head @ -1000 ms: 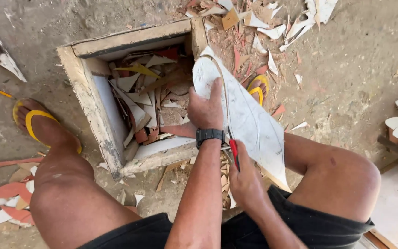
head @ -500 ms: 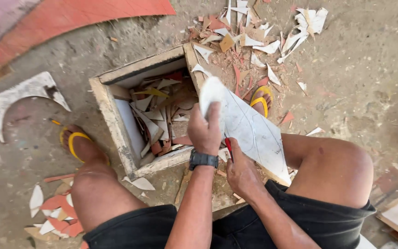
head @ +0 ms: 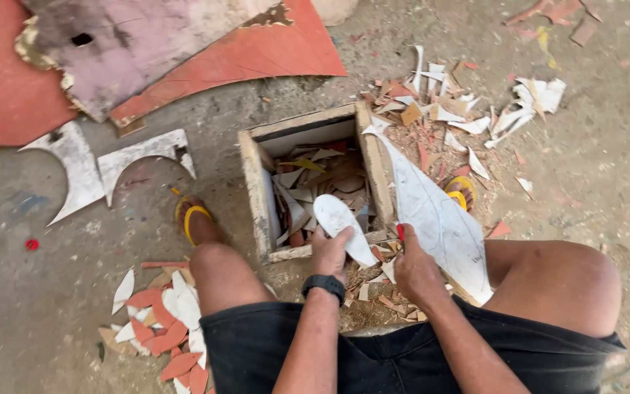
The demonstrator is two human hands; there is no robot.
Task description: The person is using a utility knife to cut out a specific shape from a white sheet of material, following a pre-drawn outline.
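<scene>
My left hand [head: 329, 252], with a black watch on its wrist, holds a white sole-shaped cut-out [head: 343, 225] over the near edge of a wooden box [head: 253, 182]. My right hand [head: 415, 268] grips a red-handled cutter [head: 400, 232], only its red end showing. A large white sheet [head: 439, 219] with a curved cut edge leans from the box's right wall down against my right thigh, touching my right hand. The box holds several offcuts [head: 308, 182].
Big red and pinkish sheets [head: 184, 51] lie at the top left, with white cut remnants [head: 103, 164] below them. Scrap piles lie beyond the box [head: 468, 109] and by my left knee [head: 165, 321]. My feet wear yellow sandals [head: 195, 219] on the concrete floor.
My left hand left the big sheet's upper edge and now holds a separate sole-shaped piece lower, over the box. The sheet tilted down to the right. The view shifted left.
</scene>
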